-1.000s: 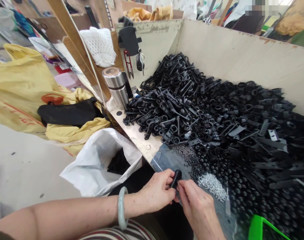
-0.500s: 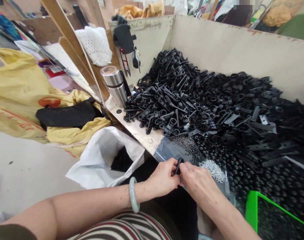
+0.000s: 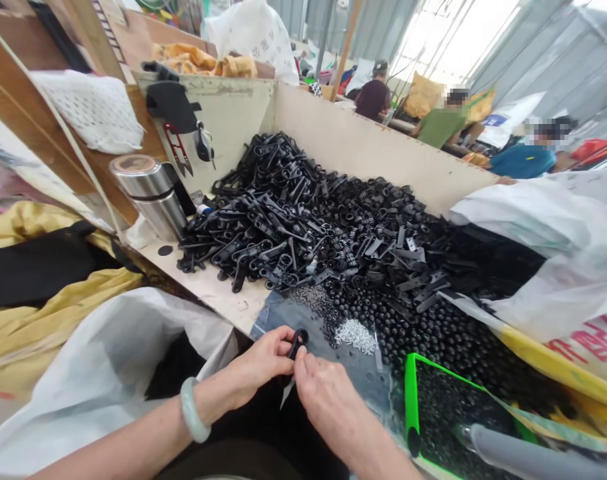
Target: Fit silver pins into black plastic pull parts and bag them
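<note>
My left hand [image 3: 263,363], with a pale bangle on its wrist, pinches a small black ringed part [image 3: 298,340] above the front edge of the bench. My right hand [image 3: 320,383] is closed against the same part's lower end; a thin pale pointed piece shows below the fingers. Just beyond the hands lie silver pins [image 3: 356,336], tiny grey pieces [image 3: 310,298] and black balls [image 3: 423,333]. A large heap of black plastic parts [image 3: 283,220] fills the bench behind them.
A steel flask [image 3: 150,200] stands at the left, near hanging red snips [image 3: 177,147]. A white sack [image 3: 108,360] gapes at the lower left. At the right are a green-edged bin [image 3: 412,400] and a white bag [image 3: 573,227]. Several people sit beyond the bench wall [image 3: 363,140].
The view has swung right and up, bringing the people and the white bag into sight. Both hands remain together at the black part, and a pale pointed piece now shows beneath them.
</note>
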A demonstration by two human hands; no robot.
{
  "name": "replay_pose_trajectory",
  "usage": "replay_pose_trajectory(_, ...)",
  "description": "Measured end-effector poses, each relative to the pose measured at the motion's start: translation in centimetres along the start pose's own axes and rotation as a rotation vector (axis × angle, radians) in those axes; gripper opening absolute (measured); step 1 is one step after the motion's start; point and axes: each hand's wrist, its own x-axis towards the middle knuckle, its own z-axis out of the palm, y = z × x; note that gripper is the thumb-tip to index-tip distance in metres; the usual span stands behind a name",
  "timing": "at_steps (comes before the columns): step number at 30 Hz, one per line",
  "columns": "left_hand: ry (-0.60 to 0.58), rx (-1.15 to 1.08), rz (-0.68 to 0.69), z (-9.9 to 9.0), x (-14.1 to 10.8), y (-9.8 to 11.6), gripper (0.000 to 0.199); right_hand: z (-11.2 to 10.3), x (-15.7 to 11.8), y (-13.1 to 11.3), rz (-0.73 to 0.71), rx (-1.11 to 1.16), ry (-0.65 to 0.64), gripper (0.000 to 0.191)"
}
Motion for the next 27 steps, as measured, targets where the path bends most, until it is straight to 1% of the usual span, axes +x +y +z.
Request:
replay_pose_trajectory(2,-0.013,-0.029,-0.013,0.2,-0.2,0.4,0.036,-0.6,0.4,2.4,0.079,0.055,0.039,0.020)
replay_pose_trajectory(3,-0.017,-0.045,-0.020,0.3,-0.3,0.7,0.036,-1.0,0.5,4.0,0.140,0.054,0.066,0.015)
replay_pose_trajectory(5,-0.001,-0.049,-0.018,0.5,-0.5,1.1,0.034,-1.6,0.2,7.6,0.344,0.020,0.151,0.024)
replay_pose_trajectory(7,0.038,-0.013,-0.002,0.7,-0.4,1.5,0.030,-2.1,-0.7,11.0,0.604,-0.061,0.246,0.033)
replay_pose_trajectory(8,0.056,0.010,0.010,0.7,-0.3,1.7,0.028,-2.2,-1.3,12.5,0.722,-0.106,0.279,0.034)
replay_pose_trajectory(10,0.088,0.041,0.034,0.8,0.0,2.2,0.023,-2.3,-2.4,14.4,0.897,-0.185,0.305,0.030)
replay_pose_trajectory(11,0.104,0.044,0.049,0.9,0.3,2.4,0.019,-2.1,-2.9,15.0,0.947,-0.211,0.300,0.027)
replay_pose_trajectory(14,0.185,0.041,0.099,1.4,1.4,2.8,0.012,-1.6,-3.6,15.6,1.003,-0.236,0.255,0.025)
replay_pose_trajectory(16,0.226,0.032,0.119,1.8,2.1,2.8,0.013,-1.1,-3.7,15.7,0.989,-0.216,0.223,0.023)
replay_pose_trajectory(18,0.231,0.022,0.136,2.3,2.7,2.6,0.017,-0.7,-3.7,16.0,0.956,-0.182,0.200,0.023)
replay_pose_trajectory(22,0.202,-0.032,0.143,2.9,3.1,2.3,0.020,0.4,-4.2,16.9,0.913,-0.092,0.223,0.035)
replay_pose_trajectory(25,0.137,-0.094,0.121,2.9,2.6,2.5,0.022,1.0,-4.5,17.7,0.890,0.005,0.285,0.053)
replay_pose_trajectory(27,0.085,-0.181,0.099,2.7,2.1,2.8,0.025,1.3,-4.5,18.0,0.877,0.067,0.316,0.067)
